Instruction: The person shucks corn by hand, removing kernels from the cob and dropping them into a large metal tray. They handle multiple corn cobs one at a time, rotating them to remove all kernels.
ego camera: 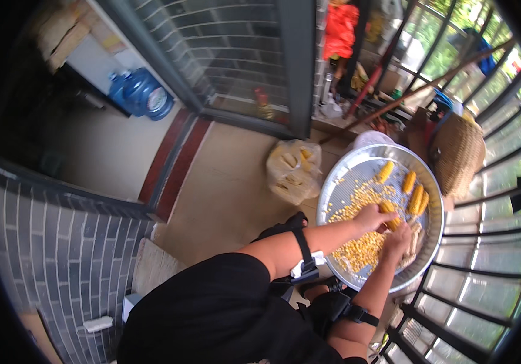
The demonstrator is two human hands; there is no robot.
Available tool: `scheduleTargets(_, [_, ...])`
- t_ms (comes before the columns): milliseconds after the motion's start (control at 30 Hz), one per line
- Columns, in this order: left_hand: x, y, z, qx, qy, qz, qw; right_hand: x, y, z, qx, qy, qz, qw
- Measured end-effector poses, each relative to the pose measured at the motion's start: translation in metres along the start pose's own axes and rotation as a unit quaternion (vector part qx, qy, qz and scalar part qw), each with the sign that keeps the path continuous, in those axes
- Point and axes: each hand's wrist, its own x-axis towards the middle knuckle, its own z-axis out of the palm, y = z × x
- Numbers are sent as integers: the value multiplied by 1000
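A yellow ear of dried corn (388, 209) is held over a large round metal tray (334, 175). My left hand (370, 218) grips it from one side, thumb along the kernels. At its lower end my right hand (398, 241) closes on it, fingers partly hidden. Loose corn kernels (363, 250) are spread across the tray's near and left parts. Several more ears of corn (416, 200) lie toward the tray's far and right side. Pale stripped cobs (413, 252) rest by the right rim, partly behind my right hand.
A plastic bag of cobs (294, 170) stands on the tiled floor left of the tray. Beyond the tray are a woven basket (458, 154) and a long wooden pole (406, 100). Black window bars (488, 234) run along the right. Blue water jugs (144, 95) stand past the doorway.
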Motion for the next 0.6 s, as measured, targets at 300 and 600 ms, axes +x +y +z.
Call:
scheduleTargets(300, [-5, 1, -12, 21, 24, 7, 999, 0, -20, -2, 197, -92, 178, 960])
scheduleTargets(600, [0, 8, -12, -37, -25, 31, 999, 2, -28, -13, 268, -79, 242, 929])
